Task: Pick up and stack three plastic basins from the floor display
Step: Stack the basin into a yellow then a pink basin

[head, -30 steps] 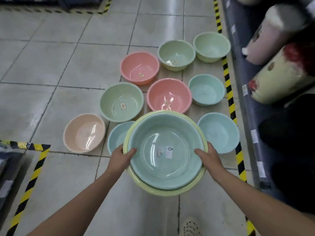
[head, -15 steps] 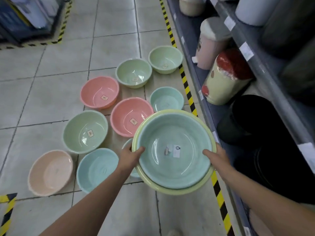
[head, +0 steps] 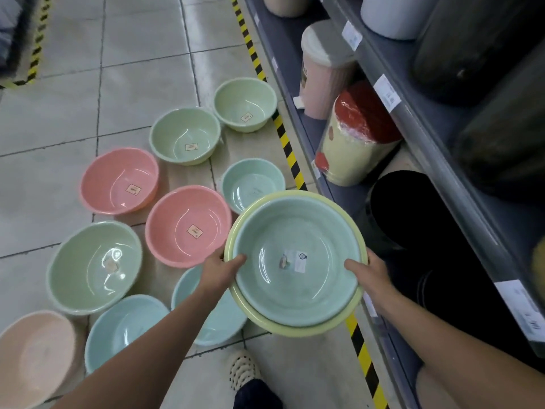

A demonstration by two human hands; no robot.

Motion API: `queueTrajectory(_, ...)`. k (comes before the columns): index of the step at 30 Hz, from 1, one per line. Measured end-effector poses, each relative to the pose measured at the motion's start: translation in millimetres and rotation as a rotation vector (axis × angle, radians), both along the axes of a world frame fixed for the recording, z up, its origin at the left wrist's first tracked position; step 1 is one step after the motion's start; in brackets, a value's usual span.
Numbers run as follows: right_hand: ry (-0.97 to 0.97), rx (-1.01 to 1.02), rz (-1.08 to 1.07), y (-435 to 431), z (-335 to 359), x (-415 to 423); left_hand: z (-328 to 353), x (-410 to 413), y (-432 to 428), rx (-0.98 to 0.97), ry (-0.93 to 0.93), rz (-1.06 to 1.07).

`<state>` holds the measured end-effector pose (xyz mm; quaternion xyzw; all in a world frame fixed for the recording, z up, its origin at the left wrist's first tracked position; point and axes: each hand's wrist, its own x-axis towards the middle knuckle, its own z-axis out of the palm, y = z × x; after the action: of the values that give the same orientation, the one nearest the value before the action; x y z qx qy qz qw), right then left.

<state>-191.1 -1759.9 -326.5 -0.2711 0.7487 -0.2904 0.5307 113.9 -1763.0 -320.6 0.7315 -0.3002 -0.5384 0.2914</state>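
I hold a stack of basins in the air: a teal basin nested inside a yellow basin. My left hand grips the stack's left rim, thumb over the edge. My right hand grips the right rim the same way. The stack hangs over the yellow-black floor tape, next to the shelf. Several more basins lie on the floor to the left: two pink ones, green ones, teal ones and a peach one.
A grey shelf unit runs along the right, holding a cream bin with a red lid, a pink bin and black tubs. Yellow-black tape marks the floor at the shelf's foot. My shoe shows at the bottom.
The stack in my hands has swung from above the floor basins to the right, toward the shelf. The view has turned right with it; my grip is unchanged.
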Motion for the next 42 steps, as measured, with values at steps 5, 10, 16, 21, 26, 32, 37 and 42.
queueTrajectory(5, 0.05, 0.032, 0.008, -26.8, -26.9, -11.7, -28.8, -11.2, -31.1, 0.018, 0.008, -0.022)
queueTrajectory(10, 0.041, 0.053, 0.033, -51.3, -65.9, -21.1, -76.2, -23.4, -46.1, 0.049, 0.012, 0.032)
queueTrajectory(16, 0.049, 0.088, 0.067, -79.3, -151.8, -32.8, -160.5, -40.6, -56.5, 0.078, -0.016, 0.149)
queueTrajectory(21, 0.074, 0.126, 0.097, -92.9, -219.3, -45.7, -223.6, -55.6, -62.4, 0.106, -0.031, 0.188)
queueTrajectory(26, 0.095, 0.156, 0.167, -106.9, -266.4, -53.6, -265.5, -63.5, -70.7, 0.108, -0.014, 0.248)
queueTrajectory(32, 0.083, 0.116, 0.152, -112.2, -304.7, -52.7, -305.8, -64.7, -78.0, 0.098, -0.008, 0.284)
queueTrajectory(37, 0.073, 0.081, 0.138, -113.9, -318.6, -56.5, -325.4, -62.9, -75.7, 0.07, -0.015, 0.23)
queueTrajectory(42, 0.077, 0.077, 0.139, -107.1, -317.4, -55.0, -322.5, -55.1, -70.2, 0.088, -0.022, 0.239)
